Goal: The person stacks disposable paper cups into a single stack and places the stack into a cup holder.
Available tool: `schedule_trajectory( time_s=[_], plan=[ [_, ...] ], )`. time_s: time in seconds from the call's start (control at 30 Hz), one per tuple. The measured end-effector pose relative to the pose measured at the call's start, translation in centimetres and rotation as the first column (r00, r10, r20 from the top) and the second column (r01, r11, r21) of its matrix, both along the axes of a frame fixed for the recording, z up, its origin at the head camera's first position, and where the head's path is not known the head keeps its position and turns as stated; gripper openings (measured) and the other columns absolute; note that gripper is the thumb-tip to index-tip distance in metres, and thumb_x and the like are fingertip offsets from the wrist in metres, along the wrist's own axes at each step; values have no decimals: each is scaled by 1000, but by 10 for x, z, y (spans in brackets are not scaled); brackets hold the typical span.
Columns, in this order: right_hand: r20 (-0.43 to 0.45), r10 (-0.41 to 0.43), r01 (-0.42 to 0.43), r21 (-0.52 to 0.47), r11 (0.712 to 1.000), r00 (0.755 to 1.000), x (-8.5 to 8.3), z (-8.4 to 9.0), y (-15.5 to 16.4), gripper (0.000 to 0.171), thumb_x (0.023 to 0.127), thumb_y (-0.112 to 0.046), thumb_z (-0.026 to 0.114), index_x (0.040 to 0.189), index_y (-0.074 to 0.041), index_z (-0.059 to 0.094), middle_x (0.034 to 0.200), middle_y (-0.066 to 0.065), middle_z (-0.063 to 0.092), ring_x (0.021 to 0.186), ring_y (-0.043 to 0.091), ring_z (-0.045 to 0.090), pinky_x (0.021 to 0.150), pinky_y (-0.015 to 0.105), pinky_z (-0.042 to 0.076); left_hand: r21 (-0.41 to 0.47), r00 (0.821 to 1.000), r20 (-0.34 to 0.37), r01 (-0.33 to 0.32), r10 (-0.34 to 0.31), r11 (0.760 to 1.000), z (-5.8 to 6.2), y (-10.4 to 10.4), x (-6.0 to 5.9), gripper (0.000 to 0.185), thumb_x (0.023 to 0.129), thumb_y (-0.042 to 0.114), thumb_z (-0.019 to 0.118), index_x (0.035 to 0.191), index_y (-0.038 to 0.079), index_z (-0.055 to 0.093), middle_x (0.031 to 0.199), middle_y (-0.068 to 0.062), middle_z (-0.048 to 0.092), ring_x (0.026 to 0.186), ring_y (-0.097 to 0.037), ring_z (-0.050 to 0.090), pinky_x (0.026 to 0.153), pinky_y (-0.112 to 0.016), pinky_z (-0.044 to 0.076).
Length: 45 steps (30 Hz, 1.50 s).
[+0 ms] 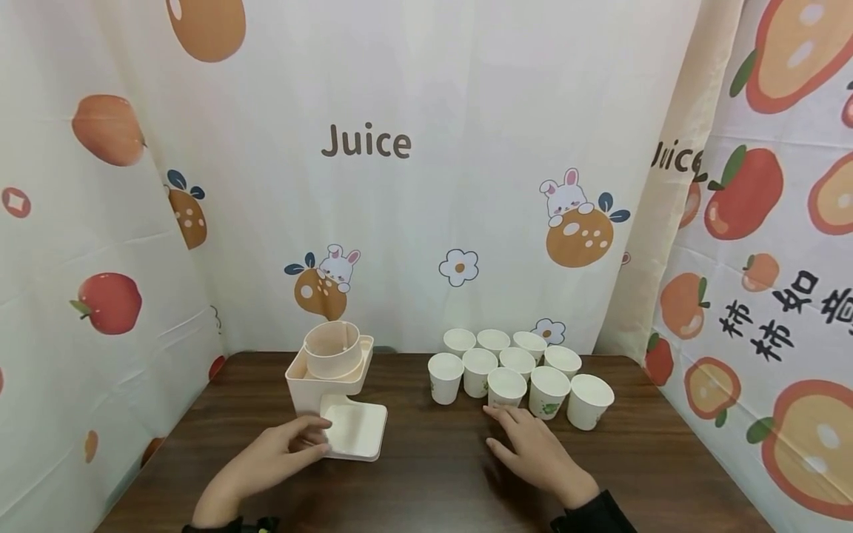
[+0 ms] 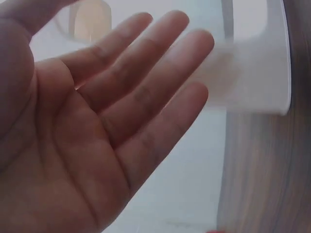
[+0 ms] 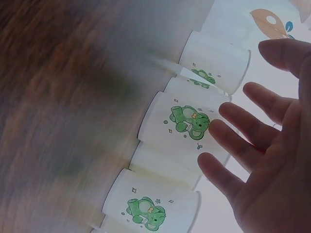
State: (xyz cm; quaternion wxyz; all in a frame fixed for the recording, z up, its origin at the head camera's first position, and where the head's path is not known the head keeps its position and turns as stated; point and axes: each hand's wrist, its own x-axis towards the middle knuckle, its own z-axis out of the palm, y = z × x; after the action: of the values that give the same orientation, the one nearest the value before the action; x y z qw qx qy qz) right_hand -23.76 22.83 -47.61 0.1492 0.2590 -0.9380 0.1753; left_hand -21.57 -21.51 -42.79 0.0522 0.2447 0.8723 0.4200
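Cups [image 1: 517, 361] bunched on the right, cream stand [image 1: 320, 386] on the left!

Left side first, and the left hand [image 1: 276, 451] sits right by the stand's low, square tray [image 1: 358, 429], fingertips at its left edge. Those fingers are loosely bent and grasp nothing; from their own wrist camera the palm shows broad, with the fingers long and relaxed and the stand pale and blurred beyond them. Contact with the tray? Cannot tell from here. Above it, in the stand's box-shaped upper part, sits a round collar [image 1: 333, 366], open at the top.

Over to the right hand [image 1: 533, 448], and it's close quarters here! Fingertips are right at a cup in the front of the pack; touching or just short of it, too close to call. These fingers are released as well, spread apart in the right wrist view, where green cartoon animals decorate the white cup walls.

Count them: ten cups, all upright, mouths up, crowded together towards the back right of the brown table [image 1: 426, 481], well apart from the stand. Dark sleeves [image 1: 593, 514] reach in at the near edge. Behind everything hangs a pale cloth [image 1: 426, 207] with "Juice" printed across it, plus rabbits perched on orange fruit.
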Motion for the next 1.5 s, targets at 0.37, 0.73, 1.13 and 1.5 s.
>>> schedule_trajectory(
  time_s=[0.37,0.73,1.13,1.5],
  plan=[
    [-48,-34,33,-17,999,998,-3,0,2,41,95,-26,70,132,-9,62,131,1,62,120,24,56,97,49,46,44,994,11,109,-109,993,-9,25,-4,34,102,27,60,130,7,60,108,-1,69,96,-8,64,75,-27,51],
    [-130,-76,71,-46,996,989,-7,5,3,32,93,-20,73,122,-8,67,118,1,65,108,18,58,88,41,50,95,989,-26,144,-142,985,-14,50,-11,31,102,23,61,127,5,60,115,-11,68,101,-18,66,83,-30,53],
    [-232,-120,99,-101,990,965,-18,5,3,31,89,-16,77,117,-6,69,105,3,63,89,15,52,74,37,46,96,980,-177,108,-90,989,-32,92,-20,29,102,28,61,127,13,62,126,0,65,116,-24,62,97,-49,48],
    [-242,-211,181,-142,973,947,-34,10,3,33,89,-22,76,116,-5,69,106,7,61,94,25,53,69,37,47,104,990,-113,91,-79,990,-38,112,-26,34,101,34,62,129,16,60,130,-3,63,119,-29,60,97,-56,46]
  ],
)
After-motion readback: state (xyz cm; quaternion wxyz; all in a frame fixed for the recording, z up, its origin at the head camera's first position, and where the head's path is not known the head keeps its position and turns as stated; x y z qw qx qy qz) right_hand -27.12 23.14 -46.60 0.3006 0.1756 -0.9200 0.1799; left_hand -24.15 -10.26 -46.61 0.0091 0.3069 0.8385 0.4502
